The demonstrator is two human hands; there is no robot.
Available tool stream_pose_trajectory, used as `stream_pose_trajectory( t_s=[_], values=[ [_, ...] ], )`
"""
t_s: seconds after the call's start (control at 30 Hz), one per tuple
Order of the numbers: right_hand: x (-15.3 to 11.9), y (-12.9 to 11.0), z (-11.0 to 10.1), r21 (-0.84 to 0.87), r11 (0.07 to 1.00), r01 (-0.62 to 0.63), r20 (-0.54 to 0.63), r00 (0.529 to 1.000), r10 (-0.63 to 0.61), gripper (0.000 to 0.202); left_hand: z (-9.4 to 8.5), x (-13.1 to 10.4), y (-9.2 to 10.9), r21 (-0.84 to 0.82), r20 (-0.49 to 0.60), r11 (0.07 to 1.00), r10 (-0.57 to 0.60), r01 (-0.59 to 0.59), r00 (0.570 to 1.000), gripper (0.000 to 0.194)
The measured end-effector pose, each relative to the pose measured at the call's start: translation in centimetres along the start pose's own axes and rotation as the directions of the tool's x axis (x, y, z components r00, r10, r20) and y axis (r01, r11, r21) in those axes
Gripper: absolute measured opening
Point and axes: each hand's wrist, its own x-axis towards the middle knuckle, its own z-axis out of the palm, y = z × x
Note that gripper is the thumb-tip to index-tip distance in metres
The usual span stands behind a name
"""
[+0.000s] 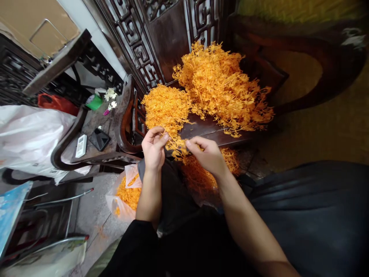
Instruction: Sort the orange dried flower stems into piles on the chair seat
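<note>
My left hand [155,148] is closed in a pinch on a thin orange sprig [177,146] with small branching ends. From the other side, the thumb and bent fingers of my right hand [206,154] pinch that sprig's right end. Just beyond my left hand, a heap of short orange pieces [165,105] lies on the dark wooden seat [207,129]. A bigger pile of orange branching sprigs [215,82] stands behind it to the right. Below my right hand are thin orange stems [230,159], partly hidden by the hand and forearm.
On the left, a wooden side table [95,150] holds a black phone-like object [99,139], a white device [81,146] and a green roll [94,102]. A plastic bag [111,202] of orange pieces sits on the floor. Carved wooden backrests [170,42] rise behind.
</note>
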Motion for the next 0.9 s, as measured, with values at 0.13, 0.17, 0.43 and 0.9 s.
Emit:
stream_pose_trajectory(
  t_s=[0.13, 0.17, 0.43, 0.9],
  values=[
    [0.2, -0.3, -1.1, 0.023, 1.0, -0.018, 0.167, 0.986, 0.014, 0.05, 0.2, -0.2, 0.5, -0.058, 0.098, 0.997, -0.047, 0.053, 0.994, 0.031],
    [0.2, -0.3, -1.2, 0.013, 0.999, -0.034, 0.047, 0.998, 0.034, 0.051, 0.2, -0.3, 0.5, -0.066, 0.122, 0.996, -0.057, 0.065, 0.991, 0.03],
    [0.0, 0.6, 1.1, -0.092, 0.986, -0.138, -0.01, 0.99, 0.138, 0.03, 0.7, -1.0, 0.9, -0.102, 0.226, 0.981, -0.14, 0.166, 0.964, 0.03],
    [-0.1, 1.0, -1.3, -0.499, 0.866, 0.021, -0.212, 0.966, -0.146, 0.021, 0.8, -0.6, 2.2, -0.209, 0.339, 0.773, -0.518, 0.599, 0.786, 0.016]
  ],
)
